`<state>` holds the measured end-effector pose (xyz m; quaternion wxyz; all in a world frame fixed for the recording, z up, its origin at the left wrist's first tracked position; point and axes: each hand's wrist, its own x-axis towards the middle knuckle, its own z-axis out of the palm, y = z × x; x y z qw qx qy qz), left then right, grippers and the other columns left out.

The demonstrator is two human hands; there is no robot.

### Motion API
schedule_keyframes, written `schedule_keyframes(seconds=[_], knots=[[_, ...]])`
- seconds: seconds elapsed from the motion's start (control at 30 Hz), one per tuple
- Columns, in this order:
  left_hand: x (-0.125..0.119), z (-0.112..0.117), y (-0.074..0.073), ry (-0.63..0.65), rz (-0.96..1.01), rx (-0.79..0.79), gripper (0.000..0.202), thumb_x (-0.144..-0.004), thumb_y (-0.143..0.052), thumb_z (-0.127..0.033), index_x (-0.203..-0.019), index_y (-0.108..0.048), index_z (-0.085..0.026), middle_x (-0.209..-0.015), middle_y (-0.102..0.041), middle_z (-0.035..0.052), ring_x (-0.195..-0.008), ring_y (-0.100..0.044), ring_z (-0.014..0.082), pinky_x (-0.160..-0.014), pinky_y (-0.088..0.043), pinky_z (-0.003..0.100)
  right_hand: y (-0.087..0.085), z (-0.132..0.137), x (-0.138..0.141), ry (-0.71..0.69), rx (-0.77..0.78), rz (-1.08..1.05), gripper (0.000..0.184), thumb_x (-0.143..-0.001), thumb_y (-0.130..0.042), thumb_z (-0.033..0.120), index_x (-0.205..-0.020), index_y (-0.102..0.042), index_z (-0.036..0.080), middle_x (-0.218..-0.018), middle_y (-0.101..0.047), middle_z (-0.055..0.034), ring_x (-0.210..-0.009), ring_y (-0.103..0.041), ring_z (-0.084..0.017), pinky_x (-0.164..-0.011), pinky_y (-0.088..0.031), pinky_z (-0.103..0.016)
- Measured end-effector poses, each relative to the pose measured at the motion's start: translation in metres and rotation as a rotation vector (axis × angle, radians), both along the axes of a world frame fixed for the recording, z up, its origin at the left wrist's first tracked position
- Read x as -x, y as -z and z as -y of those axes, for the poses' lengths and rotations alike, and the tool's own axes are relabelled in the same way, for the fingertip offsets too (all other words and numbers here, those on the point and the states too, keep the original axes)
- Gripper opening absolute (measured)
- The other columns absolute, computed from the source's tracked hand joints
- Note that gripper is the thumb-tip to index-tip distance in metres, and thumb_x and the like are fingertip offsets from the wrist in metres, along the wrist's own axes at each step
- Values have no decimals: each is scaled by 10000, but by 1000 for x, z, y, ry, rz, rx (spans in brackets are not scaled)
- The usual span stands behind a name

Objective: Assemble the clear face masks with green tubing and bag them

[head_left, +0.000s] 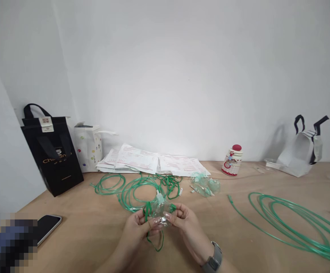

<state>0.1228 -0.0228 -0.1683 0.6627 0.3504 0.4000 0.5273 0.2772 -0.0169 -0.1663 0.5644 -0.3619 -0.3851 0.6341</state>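
A clear green oxygen mask (161, 209) is held up between my two hands, its connector pointing away from me. My left hand (138, 226) grips the left edge of the mask, thumb on the near side, and a green elastic strap (159, 248) hangs below it. On the right edge, my right hand (182, 222) pinches the mask near a small metal strip; a grey watch (213, 259) is on that wrist. Just beyond lie coiled green tubing (127, 189) and a tangle of green straps (171, 184). More clear masks (203, 185) rest together to the right of these.
White printed packets (138, 159) lie along the wall. A black bag (52, 151) and a white dotted bag (88, 148) stand left, above a phone (49, 226). A bottle (233, 161), a white bag (298, 153) and a large tubing coil (292, 216) are on the right.
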Motion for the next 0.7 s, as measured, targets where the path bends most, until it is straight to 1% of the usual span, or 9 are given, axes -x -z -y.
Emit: schedule_keyframes(seconds=[0.1,0.2,0.27,0.37,0.43,0.53,0.6,0.7], knots=[[1,-3,5,26,8,-50,478,-430,-847,-270,-843,-651,-129,-669,-746,61,-573,-677,180,-520,-519,235,-1,0,-3,-117,45,-45,334,-516,-820,193,-769,-611,132,-646,-671,-4,-595,-590,-110,-608,-427,-235],[3,-6,9,57,18,-78,536,-420,-854,-250,-892,-627,-137,-609,-726,27,-529,-661,167,-481,-501,219,-1,-1,-5,-199,61,-91,339,-511,-814,153,-783,-613,133,-651,-678,-12,-618,-616,-136,-640,-447,-265],[5,-6,10,90,29,-88,502,-428,-853,-240,-866,-633,-133,-593,-715,19,-515,-650,155,-482,-495,212,-1,0,-4,-238,62,-124,322,-516,-805,130,-777,-617,138,-633,-671,1,-610,-613,-128,-648,-446,-260],[5,-3,6,146,56,-101,402,-466,-840,-239,-804,-651,-130,-619,-712,25,-530,-638,139,-492,-483,198,-2,2,-2,-317,72,-177,286,-532,-787,111,-767,-628,143,-639,-665,11,-626,-607,-112,-665,-438,-241],[4,1,3,185,76,-108,371,-477,-836,-240,-783,-662,-122,-635,-710,39,-545,-633,142,-505,-483,205,-2,4,-1,-401,89,-196,252,-541,-776,105,-753,-642,125,-658,-669,-11,-637,-609,-119,-666,-436,-248],[0,5,2,223,96,-102,355,-498,-827,-236,-790,-672,-105,-656,-715,65,-556,-634,149,-509,-486,213,-3,4,-2,-515,114,-202,223,-556,-765,111,-751,-662,78,-698,-684,-71,-641,-615,-149,-660,-442,-284],[-2,5,2,210,105,-90,329,-523,-817,-234,-792,-670,-114,-638,-714,52,-538,-630,133,-494,-482,196,-3,3,-4,-532,111,-213,214,-566,-764,123,-753,-669,78,-712,-689,-76,-644,-614,-150,-661,-442,-288],[-5,2,2,175,123,-75,321,-515,-824,-222,-776,-660,-132,-618,-711,24,-531,-640,128,-506,-497,198,-4,0,-6,-484,81,-248,157,-588,-763,137,-708,-665,119,-686,-682,-29,-634,-599,-117,-658,-432,-248]])
